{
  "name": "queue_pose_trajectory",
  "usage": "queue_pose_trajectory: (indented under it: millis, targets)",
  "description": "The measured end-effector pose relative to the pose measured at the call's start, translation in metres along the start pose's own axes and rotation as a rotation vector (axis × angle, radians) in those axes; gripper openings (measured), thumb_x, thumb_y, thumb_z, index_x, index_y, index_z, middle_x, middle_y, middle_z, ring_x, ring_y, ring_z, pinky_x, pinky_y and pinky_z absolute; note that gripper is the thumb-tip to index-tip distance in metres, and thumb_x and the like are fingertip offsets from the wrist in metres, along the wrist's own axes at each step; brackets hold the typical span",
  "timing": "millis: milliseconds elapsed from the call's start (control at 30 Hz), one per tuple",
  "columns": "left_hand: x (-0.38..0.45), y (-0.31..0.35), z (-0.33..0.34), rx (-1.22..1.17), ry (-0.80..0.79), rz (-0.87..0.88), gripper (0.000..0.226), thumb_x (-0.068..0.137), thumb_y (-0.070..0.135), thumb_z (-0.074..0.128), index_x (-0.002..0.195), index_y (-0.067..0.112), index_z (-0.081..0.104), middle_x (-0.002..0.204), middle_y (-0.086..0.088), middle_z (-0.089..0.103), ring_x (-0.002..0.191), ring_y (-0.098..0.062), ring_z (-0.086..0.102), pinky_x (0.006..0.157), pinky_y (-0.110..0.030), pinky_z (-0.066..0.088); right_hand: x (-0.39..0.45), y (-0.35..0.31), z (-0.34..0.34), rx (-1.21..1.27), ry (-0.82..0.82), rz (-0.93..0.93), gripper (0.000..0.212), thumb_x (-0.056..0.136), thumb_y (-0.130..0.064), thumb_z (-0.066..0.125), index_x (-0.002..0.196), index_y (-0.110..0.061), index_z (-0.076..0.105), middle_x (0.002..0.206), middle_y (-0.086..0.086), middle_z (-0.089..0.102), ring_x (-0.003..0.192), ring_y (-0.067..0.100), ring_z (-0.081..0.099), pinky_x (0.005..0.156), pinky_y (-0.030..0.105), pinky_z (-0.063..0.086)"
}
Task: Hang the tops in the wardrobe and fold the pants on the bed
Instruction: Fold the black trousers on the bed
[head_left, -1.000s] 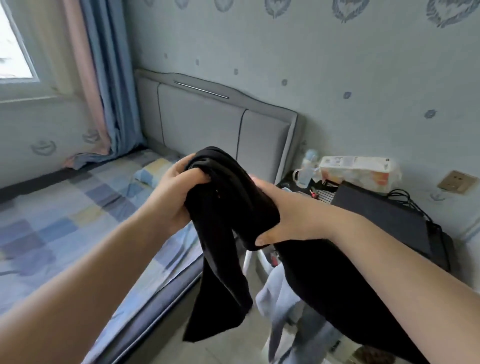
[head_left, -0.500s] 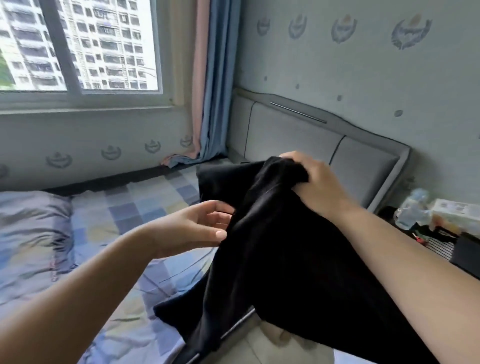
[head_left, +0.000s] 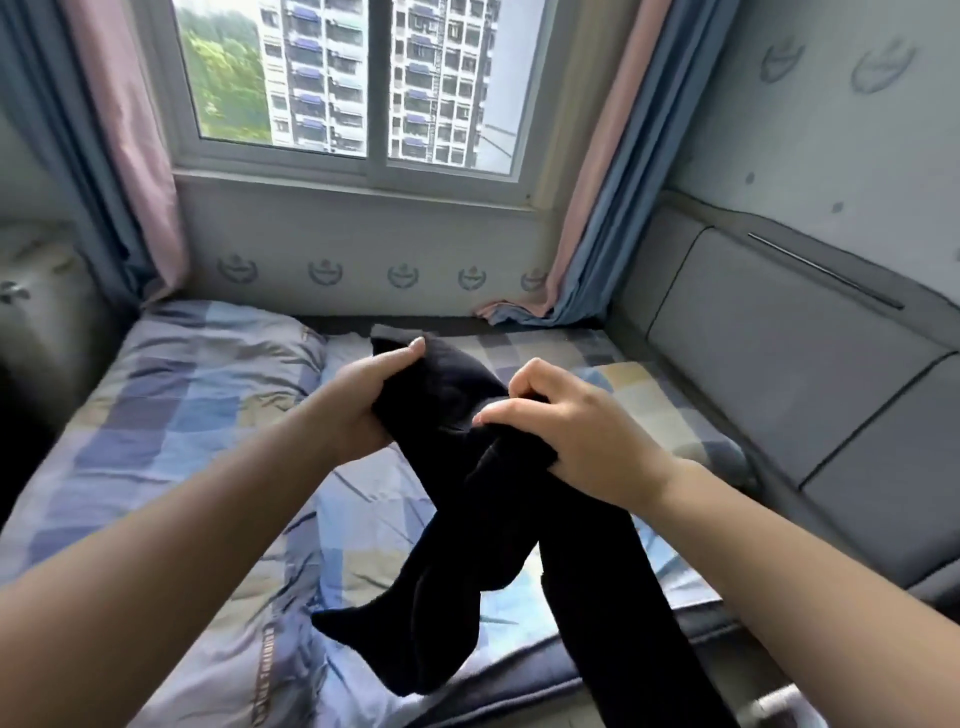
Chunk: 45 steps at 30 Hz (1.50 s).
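Note:
I hold a pair of black pants (head_left: 467, 545) in the air above the bed (head_left: 171, 467). My left hand (head_left: 363, 405) grips the upper left end of the fabric. My right hand (head_left: 566, 431) pinches the fabric a little to the right of it. The legs hang down twisted. One leg end trails over the bed's near edge, the other drops off past the bed's side at the bottom right. No tops and no wardrobe are in view.
The bed has a checked blue sheet, with a pillow (head_left: 218, 343) at the far left. A grey padded headboard (head_left: 789, 364) lines the right side. The window (head_left: 353, 83) and curtains (head_left: 597, 208) stand behind the bed. A grey object (head_left: 47, 312) sits at far left.
The view has swung left from the bedside table to face the bed and window. My left hand, open half a second ago, has closed on the pants again, which now hang over the bed.

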<state>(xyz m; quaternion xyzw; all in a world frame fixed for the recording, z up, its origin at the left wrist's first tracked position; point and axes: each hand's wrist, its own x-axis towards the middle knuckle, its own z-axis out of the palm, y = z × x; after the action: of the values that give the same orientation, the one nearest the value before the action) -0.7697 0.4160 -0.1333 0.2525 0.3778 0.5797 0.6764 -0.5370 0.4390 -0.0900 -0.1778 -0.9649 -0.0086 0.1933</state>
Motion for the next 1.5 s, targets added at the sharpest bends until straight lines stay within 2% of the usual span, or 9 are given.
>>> queue_pose_trajectory:
  millis: [233, 433, 600, 800, 967, 1033, 1133, 1367, 1500]
  targets:
    - [-0.009, 0.020, -0.017, 0.112, 0.140, 0.200, 0.030, 0.079, 0.032, 0.069, 0.099, 0.009, 0.070, 0.100, -0.015, 0.072, 0.089, -0.025, 0.071, 0.069, -0.032, 0.057, 0.034, -0.013, 0.053, -0.005, -0.128, -0.160, 0.045, 0.079, -0.016, 0.067, 0.123, -0.012, 0.060, 0.101, 0.013, 0.051, 0.080, 0.027, 0.053, 0.065, 0.041, 0.051]
    - [-0.015, 0.060, -0.016, 0.172, 0.259, 0.152, 0.031, 0.065, 0.041, 0.072, 0.074, 0.012, 0.079, 0.084, -0.011, 0.075, 0.073, -0.021, 0.073, 0.058, -0.028, 0.056, 0.070, 0.005, 0.046, 0.354, -0.264, -0.297, 0.073, 0.075, -0.044, 0.074, 0.138, -0.026, 0.041, 0.121, -0.004, 0.044, 0.099, 0.011, 0.051, 0.085, 0.021, 0.047]
    - [-0.030, 0.090, -0.019, 0.351, 0.316, 0.177, 0.039, 0.051, 0.036, 0.089, 0.077, 0.011, 0.075, 0.078, -0.010, 0.074, 0.066, -0.021, 0.072, 0.054, -0.028, 0.056, 0.131, 0.054, 0.011, 0.437, 0.136, -0.112, 0.059, 0.079, -0.030, 0.075, 0.132, -0.020, 0.051, 0.124, 0.001, 0.049, 0.105, 0.011, 0.054, 0.093, 0.025, 0.045]
    - [-0.053, 0.120, -0.006, 0.625, 0.197, 0.166, 0.065, 0.029, 0.046, 0.096, 0.085, 0.018, 0.076, 0.091, -0.009, 0.074, 0.081, -0.023, 0.072, 0.063, -0.028, 0.057, 0.197, 0.067, -0.006, 0.224, -0.047, -0.375, 0.091, 0.084, -0.028, 0.067, 0.146, -0.048, 0.004, 0.160, -0.010, -0.001, 0.146, 0.010, 0.003, 0.115, 0.031, 0.013]
    - [-0.077, 0.141, -0.001, 0.876, 0.229, 0.104, 0.051, 0.044, 0.042, 0.093, 0.087, 0.023, 0.076, 0.095, -0.007, 0.074, 0.086, -0.022, 0.072, 0.066, -0.027, 0.057, 0.230, 0.049, -0.014, 0.070, -0.053, -0.647, 0.036, 0.085, -0.028, 0.065, 0.120, -0.022, 0.061, 0.146, -0.002, 0.043, 0.139, 0.013, 0.031, 0.116, 0.037, 0.024]
    - [-0.085, 0.146, -0.007, 0.894, 0.301, 0.157, 0.044, 0.054, 0.039, 0.090, 0.090, 0.019, 0.075, 0.095, -0.009, 0.073, 0.085, -0.022, 0.071, 0.068, -0.028, 0.057, 0.233, 0.047, -0.017, 0.144, -0.146, -0.591, 0.015, 0.087, -0.031, 0.061, 0.094, -0.018, 0.065, 0.099, -0.005, 0.069, 0.096, 0.009, 0.060, 0.094, 0.034, 0.044]
    - [-0.091, 0.145, -0.014, 0.910, 0.460, 0.267, 0.015, 0.072, 0.029, 0.077, 0.084, 0.020, 0.075, 0.087, -0.004, 0.074, 0.079, -0.017, 0.071, 0.065, -0.023, 0.055, 0.234, 0.043, -0.017, 0.367, -0.252, -0.397, 0.024, 0.089, -0.037, 0.057, 0.066, -0.032, 0.054, 0.059, -0.016, 0.056, 0.054, 0.001, 0.053, 0.054, 0.016, 0.041]
    - [-0.075, 0.136, -0.031, 1.127, 0.789, 0.460, 0.006, 0.088, 0.017, 0.067, 0.082, 0.018, 0.069, 0.065, 0.013, 0.065, 0.059, 0.003, 0.058, 0.059, -0.010, 0.044, 0.249, 0.009, -0.010, 0.868, -0.310, -0.014, 0.049, 0.090, -0.033, 0.062, 0.136, -0.027, 0.047, 0.126, 0.006, 0.058, 0.108, 0.022, 0.061, 0.093, 0.040, 0.051]
    - [-0.064, 0.128, -0.032, 1.025, 0.854, 0.582, 0.015, 0.090, 0.007, 0.062, 0.103, 0.010, 0.069, 0.085, 0.001, 0.070, 0.067, -0.002, 0.064, 0.065, -0.013, 0.051, 0.256, -0.018, -0.009, 1.271, -0.196, 0.119, 0.022, 0.094, -0.012, 0.056, 0.112, -0.016, 0.067, 0.094, 0.007, 0.067, 0.071, 0.015, 0.063, 0.058, 0.025, 0.054]
